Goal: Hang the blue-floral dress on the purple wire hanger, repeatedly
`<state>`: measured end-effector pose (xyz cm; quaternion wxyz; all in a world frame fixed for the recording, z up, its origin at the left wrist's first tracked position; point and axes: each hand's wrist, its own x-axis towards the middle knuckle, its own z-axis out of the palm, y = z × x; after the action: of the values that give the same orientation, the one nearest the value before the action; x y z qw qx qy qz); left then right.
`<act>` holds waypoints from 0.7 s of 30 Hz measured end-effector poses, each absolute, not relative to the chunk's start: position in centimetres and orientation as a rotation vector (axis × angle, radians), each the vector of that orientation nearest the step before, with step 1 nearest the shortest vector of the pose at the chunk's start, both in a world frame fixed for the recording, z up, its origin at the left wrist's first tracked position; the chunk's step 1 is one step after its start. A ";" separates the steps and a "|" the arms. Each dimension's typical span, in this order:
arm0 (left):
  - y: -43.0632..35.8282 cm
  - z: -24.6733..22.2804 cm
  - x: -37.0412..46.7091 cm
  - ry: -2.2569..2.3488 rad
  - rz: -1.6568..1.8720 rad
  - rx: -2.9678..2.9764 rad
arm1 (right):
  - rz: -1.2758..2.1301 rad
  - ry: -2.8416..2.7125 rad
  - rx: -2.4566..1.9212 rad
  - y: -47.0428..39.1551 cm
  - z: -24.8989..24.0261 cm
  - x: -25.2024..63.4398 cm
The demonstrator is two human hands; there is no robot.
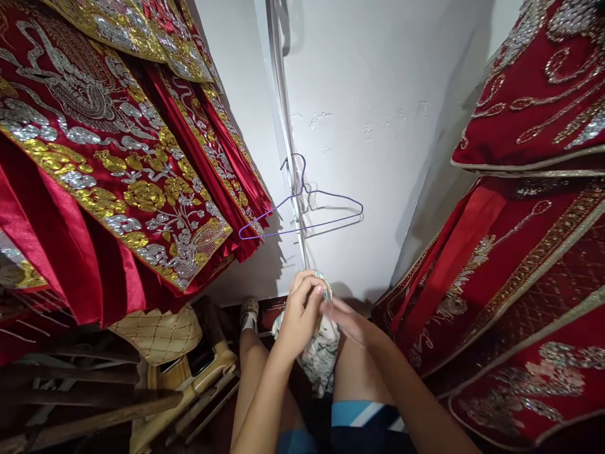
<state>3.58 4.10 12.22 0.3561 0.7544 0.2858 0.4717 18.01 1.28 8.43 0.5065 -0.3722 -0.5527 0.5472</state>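
Note:
A white cloth with a green and dark print (319,359) hangs in a bunch between my legs. My left hand (302,306) is closed on its upper part, with the fingers curled and the thumb pressed in. Right beside it, my right hand (347,318) is at the cloth's right side, smeared by motion, so its hold cannot be made out. Above both hands, a thin purple hanger (331,225) hangs by its hook against the white wall, with nothing on it.
Red garments with gold and silver embroidery (142,189) hang at the left. More red beaded garments (534,252) hang at the right. A wooden chair with a cream quilted pad (163,331) stands at the lower left.

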 end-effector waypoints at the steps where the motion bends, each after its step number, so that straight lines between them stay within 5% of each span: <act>1: 4.5 12.1 3.1 0.748 1.228 1.963 | 1.352 -1.416 -0.891 1.4 9.1 18.2; 5: 5.8 10.5 0.6 0.741 0.931 1.973 | 1.297 -1.521 -0.964 3.5 12.6 20.4; 11: 5.6 8.1 -4.3 1.091 0.220 2.244 | 0.468 -1.425 -0.979 9.7 17.3 25.1; 21: 7.9 14.9 -8.9 1.514 0.032 2.657 | 0.643 -1.457 -1.323 15.3 13.3 24.7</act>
<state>-8.86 7.95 14.94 0.0418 0.8681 0.4946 0.0105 24.69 15.31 13.27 0.5104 -0.5494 -0.6053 0.2669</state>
